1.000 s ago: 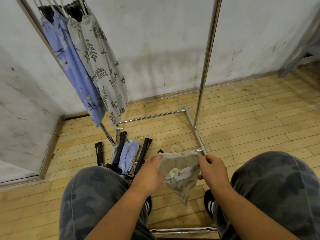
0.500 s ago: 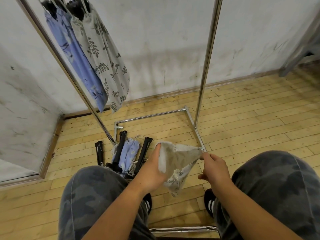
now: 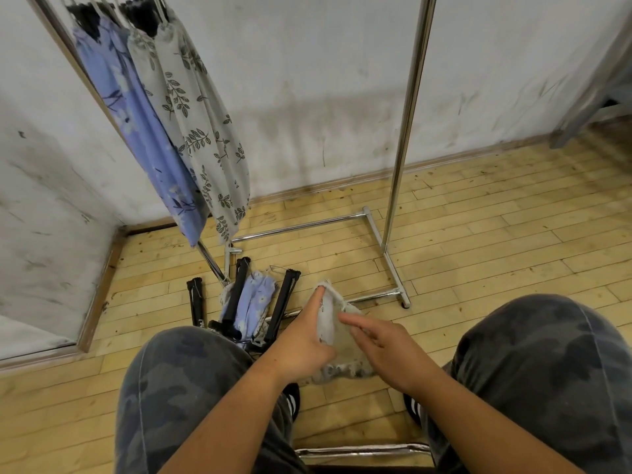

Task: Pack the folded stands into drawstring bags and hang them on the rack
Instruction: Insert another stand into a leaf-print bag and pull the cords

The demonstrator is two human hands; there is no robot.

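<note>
The bag (image 3: 331, 318), limp grey leaf-print cloth, hangs crumpled between the knees. The left hand (image 3: 304, 342) grips its mouth edge, while the right hand (image 3: 386, 348) rests against it, fingers straight. Slim black stands (image 3: 236, 295) and a soft blue bag (image 3: 257, 299) lie on the plank floor (image 3: 478, 234) beyond, by the chrome rack (image 3: 407, 114).
</note>
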